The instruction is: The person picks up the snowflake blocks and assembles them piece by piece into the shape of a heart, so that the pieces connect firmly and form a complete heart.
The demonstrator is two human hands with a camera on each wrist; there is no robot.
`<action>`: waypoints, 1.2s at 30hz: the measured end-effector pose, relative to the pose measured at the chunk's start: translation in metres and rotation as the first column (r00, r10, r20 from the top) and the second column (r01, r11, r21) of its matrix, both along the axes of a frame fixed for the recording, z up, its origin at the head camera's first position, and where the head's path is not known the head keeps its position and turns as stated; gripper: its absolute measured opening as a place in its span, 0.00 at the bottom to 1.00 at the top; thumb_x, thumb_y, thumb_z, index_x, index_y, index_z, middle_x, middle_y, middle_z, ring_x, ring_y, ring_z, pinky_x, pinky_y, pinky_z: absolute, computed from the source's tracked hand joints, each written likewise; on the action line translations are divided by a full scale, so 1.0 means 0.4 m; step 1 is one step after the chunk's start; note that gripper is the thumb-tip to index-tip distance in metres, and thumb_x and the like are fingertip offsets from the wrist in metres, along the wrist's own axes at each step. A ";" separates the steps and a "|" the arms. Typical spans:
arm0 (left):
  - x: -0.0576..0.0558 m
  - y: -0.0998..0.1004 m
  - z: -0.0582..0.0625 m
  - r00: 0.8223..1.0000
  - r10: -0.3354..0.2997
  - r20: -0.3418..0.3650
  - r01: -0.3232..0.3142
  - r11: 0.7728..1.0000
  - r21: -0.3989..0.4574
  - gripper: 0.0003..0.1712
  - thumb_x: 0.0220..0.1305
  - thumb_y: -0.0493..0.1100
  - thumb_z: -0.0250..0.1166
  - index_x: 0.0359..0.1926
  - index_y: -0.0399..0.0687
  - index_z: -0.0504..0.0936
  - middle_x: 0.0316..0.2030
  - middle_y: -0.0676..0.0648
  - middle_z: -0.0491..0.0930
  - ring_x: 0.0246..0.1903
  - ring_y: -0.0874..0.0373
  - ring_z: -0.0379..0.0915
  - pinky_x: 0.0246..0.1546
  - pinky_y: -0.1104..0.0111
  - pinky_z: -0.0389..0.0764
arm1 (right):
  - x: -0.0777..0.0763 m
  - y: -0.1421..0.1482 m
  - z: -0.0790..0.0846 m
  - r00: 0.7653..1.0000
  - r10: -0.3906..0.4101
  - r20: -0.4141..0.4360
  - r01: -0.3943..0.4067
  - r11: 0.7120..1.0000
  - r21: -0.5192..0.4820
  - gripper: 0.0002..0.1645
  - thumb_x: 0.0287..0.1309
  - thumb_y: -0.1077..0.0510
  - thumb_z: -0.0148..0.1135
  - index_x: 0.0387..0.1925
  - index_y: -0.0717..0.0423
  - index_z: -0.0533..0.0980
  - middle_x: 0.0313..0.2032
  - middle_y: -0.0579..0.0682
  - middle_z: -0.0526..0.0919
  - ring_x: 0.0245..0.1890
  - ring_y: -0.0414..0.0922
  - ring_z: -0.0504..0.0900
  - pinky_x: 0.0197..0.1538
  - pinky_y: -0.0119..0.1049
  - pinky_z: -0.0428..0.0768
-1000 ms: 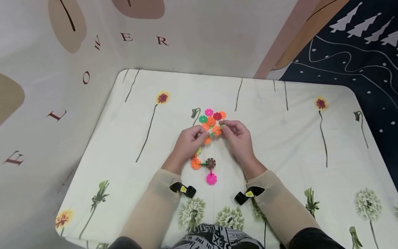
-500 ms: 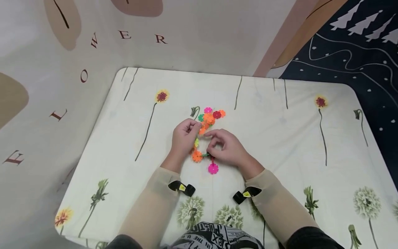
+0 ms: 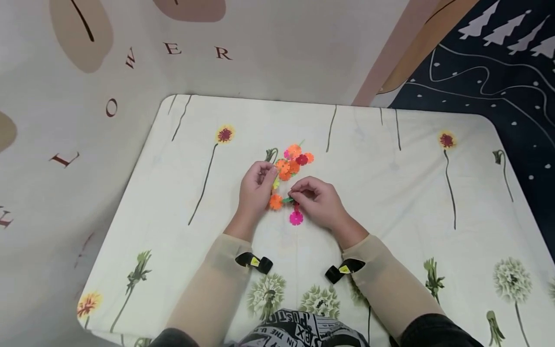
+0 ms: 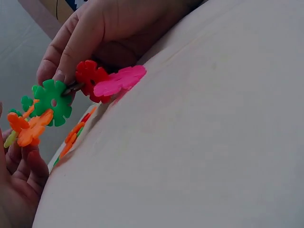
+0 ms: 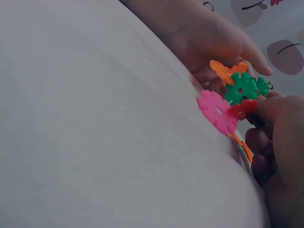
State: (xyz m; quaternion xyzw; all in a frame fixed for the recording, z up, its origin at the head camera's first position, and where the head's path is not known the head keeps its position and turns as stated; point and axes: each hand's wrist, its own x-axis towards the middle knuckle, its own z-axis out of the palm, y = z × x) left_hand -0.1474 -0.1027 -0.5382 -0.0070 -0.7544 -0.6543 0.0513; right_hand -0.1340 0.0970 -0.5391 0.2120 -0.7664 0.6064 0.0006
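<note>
Chain of linked flower discs (image 3: pixel 275 202) spanning both hands above floral cloth (image 3: pixel 381 202), left hand (image 3: pixel 257 190) with fingers curled on its orange-yellow part, right hand (image 3: pixel 320 202) pinching beside a green disc (image 4: pixel 61 95), pink disc (image 3: pixel 297 218) at near end, orange discs (image 3: pixel 284 166) just beyond.

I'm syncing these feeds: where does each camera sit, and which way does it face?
Head: on the head, facing forward and down at the table; left hand, right hand, forearms and printed clothing show.
Left wrist: on the left wrist, facing over the table at linked flower pieces; parts of both hands show.
Right wrist: on the right wrist, facing those pieces; parts of both hands show.
Both wrist views share a pink piece and a green piece.
</note>
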 end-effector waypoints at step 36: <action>-0.004 -0.003 0.000 0.983 -0.181 0.000 0.181 0.983 0.022 0.35 0.65 0.31 0.76 0.69 0.42 0.70 0.41 0.45 0.88 0.40 0.51 0.87 0.44 0.67 0.88 | -0.027 0.007 0.015 0.997 -0.026 -0.077 0.064 0.839 0.540 0.20 0.71 0.57 0.57 0.61 0.57 0.77 0.82 0.55 0.58 0.84 0.56 0.43 0.82 0.58 0.47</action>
